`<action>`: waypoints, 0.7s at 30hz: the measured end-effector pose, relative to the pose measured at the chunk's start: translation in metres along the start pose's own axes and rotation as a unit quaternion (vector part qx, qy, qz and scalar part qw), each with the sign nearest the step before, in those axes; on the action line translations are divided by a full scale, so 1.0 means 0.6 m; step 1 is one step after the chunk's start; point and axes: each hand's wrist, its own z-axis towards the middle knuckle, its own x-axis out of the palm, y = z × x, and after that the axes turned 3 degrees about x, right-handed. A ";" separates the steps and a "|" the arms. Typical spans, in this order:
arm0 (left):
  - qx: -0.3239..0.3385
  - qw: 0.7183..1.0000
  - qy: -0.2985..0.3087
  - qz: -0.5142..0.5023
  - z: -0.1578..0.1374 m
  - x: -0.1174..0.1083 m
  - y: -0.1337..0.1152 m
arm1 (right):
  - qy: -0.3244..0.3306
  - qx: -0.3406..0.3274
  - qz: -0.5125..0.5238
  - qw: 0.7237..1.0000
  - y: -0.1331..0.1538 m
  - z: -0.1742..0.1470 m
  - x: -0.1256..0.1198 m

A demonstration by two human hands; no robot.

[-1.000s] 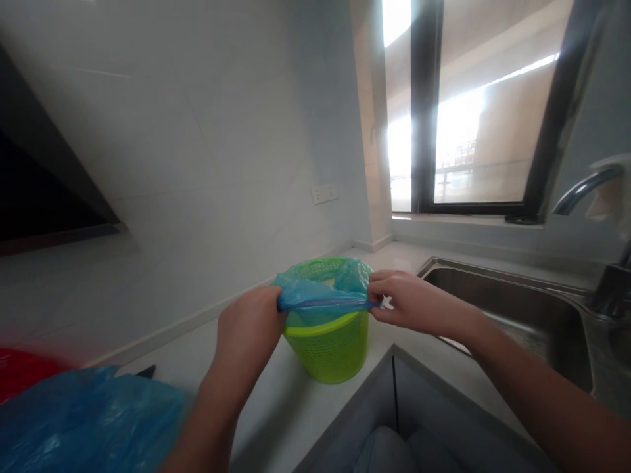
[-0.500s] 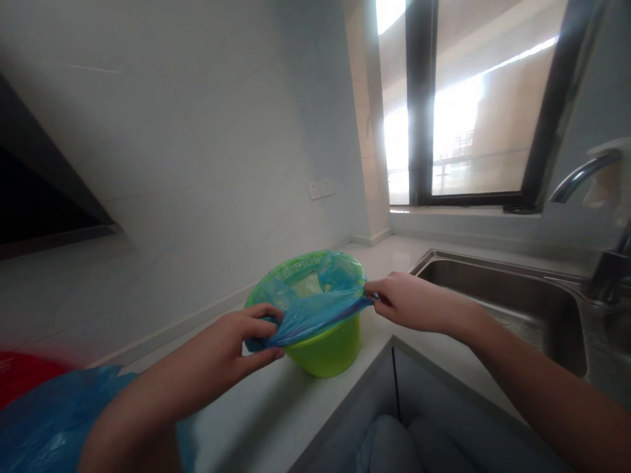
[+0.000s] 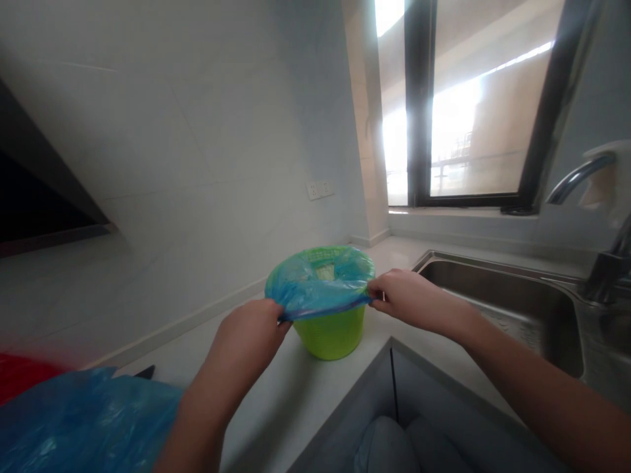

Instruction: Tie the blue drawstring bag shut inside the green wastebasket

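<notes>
A lime-green plastic basket (image 3: 331, 338) stands on the white counter, lined with a thin blue plastic bag (image 3: 320, 299). The bag's edge is folded over the near side of the rim and stretched between my hands. My left hand (image 3: 256, 328) is closed on the bag's edge at the basket's left side, its fingertips mostly hidden by the back of the hand. At the right side of the rim, my right hand (image 3: 394, 294) pinches the same edge between thumb and fingers. Inside, the bag sags around a pale patch of basket wall.
Right of the basket is a steel sink (image 3: 497, 295) with a curved tap (image 3: 582, 177). More blue plastic (image 3: 89, 420) and a red item (image 3: 29, 374) lie at lower left, near a dark pointed object (image 3: 145, 372). The counter's front corner (image 3: 392, 340) is close to the basket.
The basket has shifted slightly right and away from me. My left hand has turned and moved right along the rim, pulling the bag's edge; my right hand has barely moved.
</notes>
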 end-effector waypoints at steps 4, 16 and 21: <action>0.037 0.994 0.066 -0.084 -0.015 0.006 0.024 | 0.012 -0.006 0.016 1.000 0.000 0.002 0.006; -0.140 0.896 -0.074 -0.415 0.057 0.041 0.114 | 0.011 0.173 0.223 0.959 -0.005 0.016 -0.010; -0.172 0.772 -0.042 -0.611 0.094 0.080 0.101 | 0.008 0.251 0.259 0.933 -0.058 0.042 0.023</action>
